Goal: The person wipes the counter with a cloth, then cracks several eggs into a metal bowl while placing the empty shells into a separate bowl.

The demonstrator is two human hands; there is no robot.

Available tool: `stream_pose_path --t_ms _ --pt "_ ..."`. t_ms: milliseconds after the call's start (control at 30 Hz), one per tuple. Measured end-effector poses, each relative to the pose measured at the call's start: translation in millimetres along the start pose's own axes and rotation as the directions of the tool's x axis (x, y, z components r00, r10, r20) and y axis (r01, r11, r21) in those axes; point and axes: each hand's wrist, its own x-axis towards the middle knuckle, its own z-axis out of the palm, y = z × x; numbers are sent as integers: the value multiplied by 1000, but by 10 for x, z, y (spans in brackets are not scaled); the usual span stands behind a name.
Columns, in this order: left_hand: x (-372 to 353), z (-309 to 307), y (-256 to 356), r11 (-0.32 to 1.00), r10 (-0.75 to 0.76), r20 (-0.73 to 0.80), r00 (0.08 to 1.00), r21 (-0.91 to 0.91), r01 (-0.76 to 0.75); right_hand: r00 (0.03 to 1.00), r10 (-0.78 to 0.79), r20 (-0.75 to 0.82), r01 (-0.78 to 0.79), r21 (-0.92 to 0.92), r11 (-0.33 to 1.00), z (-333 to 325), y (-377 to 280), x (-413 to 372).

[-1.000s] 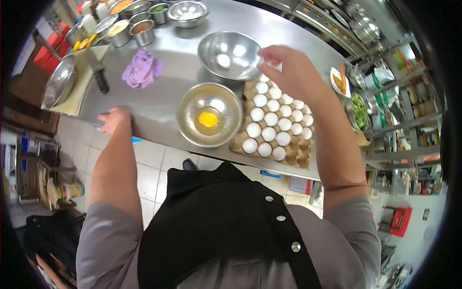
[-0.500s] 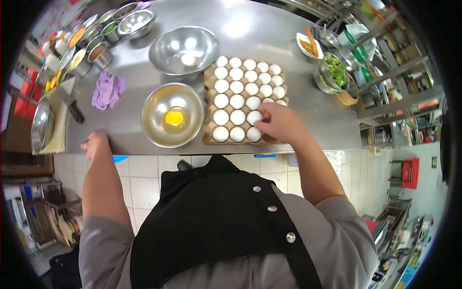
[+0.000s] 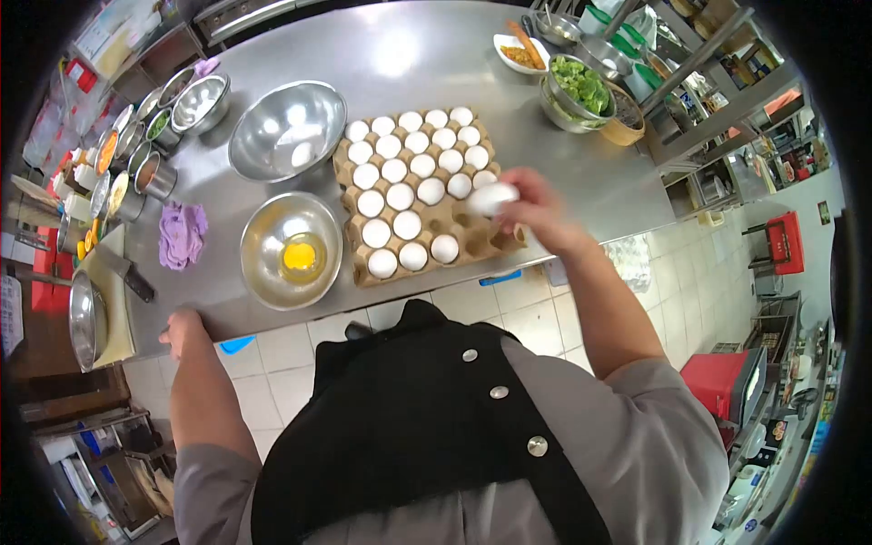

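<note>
My right hand (image 3: 536, 209) grips a white egg (image 3: 493, 199), slightly blurred, above the right side of a cardboard egg tray (image 3: 472, 238). The tray holds rows of white eggs, and several cups at its near right are bare. My left hand (image 3: 184, 331) rests at the table's front edge with nothing visible in it; its fingers are partly curled and hard to make out. Left of the tray, a steel bowl (image 3: 265, 272) contains a cracked egg with a yellow yolk (image 3: 299, 257). Behind it stands a larger steel bowl (image 3: 263, 136).
A purple cloth (image 3: 183, 236) lies left of the bowls, near a knife (image 3: 136, 283) on a board (image 3: 118, 336). Small metal containers (image 3: 156, 175) line the back left. At the back right are a bowl of greens (image 3: 581, 88) and a white dish (image 3: 520, 54).
My right hand has lifted an egg out of the tray's near right part. The view has shifted and turned. My left hand stays at the table edge.
</note>
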Motion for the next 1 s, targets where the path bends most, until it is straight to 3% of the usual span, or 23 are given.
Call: stream_pose_path --t_ms 67,100,167,267,300,333,367,400,433,467,533,567,633,667,700,733,767,800,833,900,933,1000 --pt "100 69 -38 1000 8 18 1000 19 -8 996 1 -91 31 351 936 -170 -56 -322" --pt "150 114 -40 1000 -8 24 1000 -20 9 991 25 -134 36 433 901 -224 -42 -416" --pt "233 184 -18 952 -118 52 992 -277 128 969 86 -233 68 580 812 -355 -5 -677" --pt "-158 -27 47 959 -86 46 995 -266 95 957 168 -235 68 750 658 -640 222 -928" --pt "-327 -158 72 962 -73 41 996 -260 81 907 305 -290 -45 653 756 -738 327 -994" --pt "-599 -362 62 967 -58 32 998 -248 64 859 298 -416 -180 299 937 -701 347 -1055" --pt "-540 -294 57 968 -50 37 998 -245 58 818 237 -524 -331 -93 939 -639 373 -1101" --pt "-354 -172 37 966 -57 42 997 -251 66 793 133 -595 -467 -451 761 -611 383 -1135" --pt "-143 -42 19 963 -66 45 997 -258 75 780 53 -624 -482 -544 687 -644 474 -1165" --pt "73 92 10 960 -78 53 996 -267 89 768 -95 -634 -403 -593 697 -637 569 -1187" --pt "-284 -138 66 954 -107 60 992 -277 119 691 -385 -612 -244 -699 672 -569 694 -1184" --pt "-282 -125 65 964 -98 57 994 -243 109 639 -429 -638 -216 -684 697 -522 738 -1160" --pt "-152 -31 69 988 -59 43 997 -140 64 674 -409 -616 -319 -741 591 -531 924 -1156" --pt "-3 -21 12 968 173 126 977 162 -193 695 -397 -600 -356 -767 534 -513 1030 -1120" --pt "10 -111 -37 794 395 201 897 417 -443 722 -400 -564 -363 -802 475 -588 1081 -1136" --pt "27 -79 -12 572 462 330 824 599 -560 713 -460 -530 -261 -809 527 -723 1205 -1128" --pt "46 -54 5 294 516 449 729 707 -644 658 -323 -680 -284 -622 730 -746 1166 -1084" --pt "186 122 42 69 322 529 785 814 -577 685 -172 -708 -282 -476 833 -656 875 -1006" --pt "-51 -23 23 800 203 199 959 531 -280 695 -18 -719 -299 -312 902 -546 549 -922" --pt "338 280 -90 947 105 66 992 298 -120 842 84 -533 -87 20 996 -309 69 -712" --pt "522 431 -140 986 55 -1 998 160 -54 886 108 -451 -71 99 993 -188 -85 -568" --pt "321 331 -152 999 -5 -39 999 54 8 954 76 -290 -50 94 994 107 -221 -241"
